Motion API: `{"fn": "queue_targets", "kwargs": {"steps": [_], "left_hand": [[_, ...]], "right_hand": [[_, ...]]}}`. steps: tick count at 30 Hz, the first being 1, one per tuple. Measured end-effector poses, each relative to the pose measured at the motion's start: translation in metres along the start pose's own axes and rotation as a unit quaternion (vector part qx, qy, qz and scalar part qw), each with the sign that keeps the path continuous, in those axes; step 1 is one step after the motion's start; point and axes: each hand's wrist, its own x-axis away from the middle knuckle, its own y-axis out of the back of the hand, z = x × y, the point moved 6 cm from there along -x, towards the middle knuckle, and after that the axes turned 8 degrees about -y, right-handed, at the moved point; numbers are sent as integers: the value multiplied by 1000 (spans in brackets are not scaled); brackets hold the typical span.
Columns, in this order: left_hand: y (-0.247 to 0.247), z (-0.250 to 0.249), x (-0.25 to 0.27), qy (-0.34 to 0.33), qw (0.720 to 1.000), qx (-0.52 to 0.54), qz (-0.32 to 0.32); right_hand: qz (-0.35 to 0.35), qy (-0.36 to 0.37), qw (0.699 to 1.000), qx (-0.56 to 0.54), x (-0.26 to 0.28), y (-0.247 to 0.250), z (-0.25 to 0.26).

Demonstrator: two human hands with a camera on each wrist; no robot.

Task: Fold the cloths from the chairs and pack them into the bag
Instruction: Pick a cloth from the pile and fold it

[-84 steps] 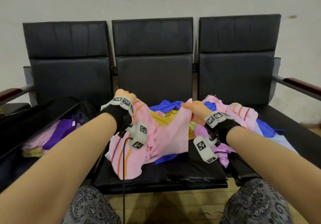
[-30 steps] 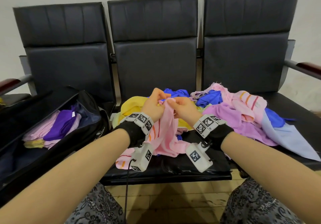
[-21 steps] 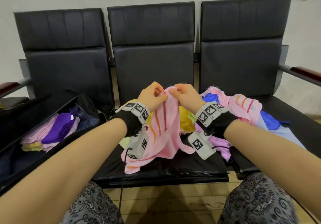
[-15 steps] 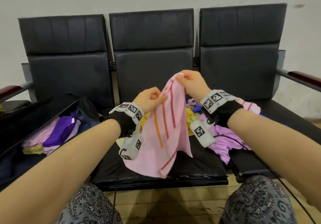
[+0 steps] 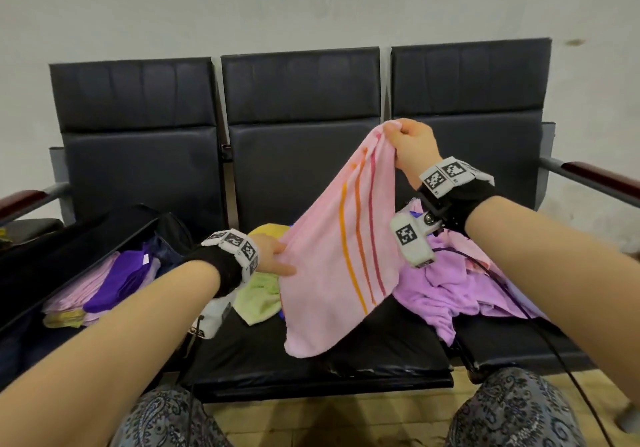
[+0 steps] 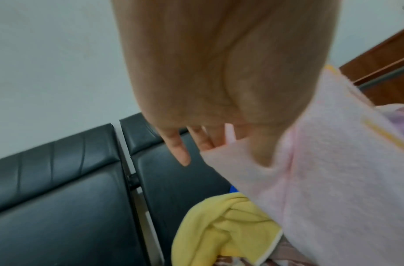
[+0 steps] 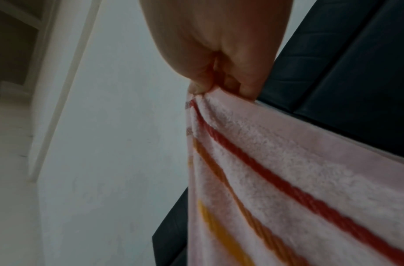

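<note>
A pink cloth with orange and red stripes (image 5: 332, 266) hangs spread above the middle chair seat. My right hand (image 5: 389, 133) pinches its top corner, raised in front of the backrest; the right wrist view shows that hand (image 7: 210, 90) bunching the striped cloth (image 7: 287, 171). My left hand (image 5: 282, 257) is lower and to the left, pinching the cloth's left edge between thumb and fingers. In the left wrist view the cloth (image 6: 333, 162) runs under the thumb while the other fingers (image 6: 180, 153) point out fairly straight. The black bag (image 5: 104, 235) lies open on the left chair.
Folded purple (image 5: 117, 273) and pink cloths sit in the bag. Loose cloths lie on the seats: light green (image 5: 259, 294), yellow (image 5: 270, 230) and lilac (image 5: 450, 283). Three black chairs (image 5: 298, 169) stand against a wall, with armrests (image 5: 595, 178) at the ends. My knees are close to the seat front.
My right hand has risen and moved right with the corner. My left hand has dropped down and left along the edge, so the pink cloth now hangs stretched out between them.
</note>
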Motion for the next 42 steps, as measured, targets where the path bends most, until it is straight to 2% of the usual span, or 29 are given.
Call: {"fn": "queue_targets", "kwargs": {"steps": [2,3,5,8,10,13,15,18,20,23,26,28,31,33,36,37,39,42], "left_hand": [[12,9,3,42,989,-136,-46],[23,13,5,59,977,-182,-90],[48,21,18,115,953,-211,-184],[87,37,42,183,917,-191,-298],[111,41,49,185,900,-157,-363],[144,37,60,173,871,-54,-457],[159,40,63,188,856,1,-482],[171,55,53,211,865,-4,-455],[173,62,48,213,864,25,-455],[168,69,41,205,853,33,-479],[160,72,43,190,828,2,-528],[155,68,49,176,812,-25,-556],[146,65,63,175,799,-32,-575],[137,66,68,147,816,-15,-559],[104,67,66,30,853,61,-518],[92,67,64,13,865,99,-491],[71,66,59,18,893,143,-426],[35,65,49,43,942,172,-287]], "right_hand": [[-20,2,1000,14,-1,5,-4],[-33,-2,999,25,-3,9,-7],[-52,-14,997,52,-6,19,-15],[-41,-38,989,134,-13,28,-27],[-40,-53,982,177,-14,32,-32],[-56,-69,980,178,-15,37,-31],[-50,-58,982,170,-17,33,-26],[-10,-54,994,98,-22,19,-29],[-21,-25,996,87,-23,14,-28],[-22,15,995,97,-22,6,-25],[-33,30,998,42,-19,3,-25],[-45,17,999,19,-16,2,-28],[-69,-54,996,-28,-12,8,-49],[-60,-102,993,-27,-3,11,-71],[-29,-125,992,-8,27,10,-98],[-15,-135,991,1,41,9,-106],[30,-190,981,-2,63,2,-131],[124,-344,929,-48,96,-12,-173]]}}
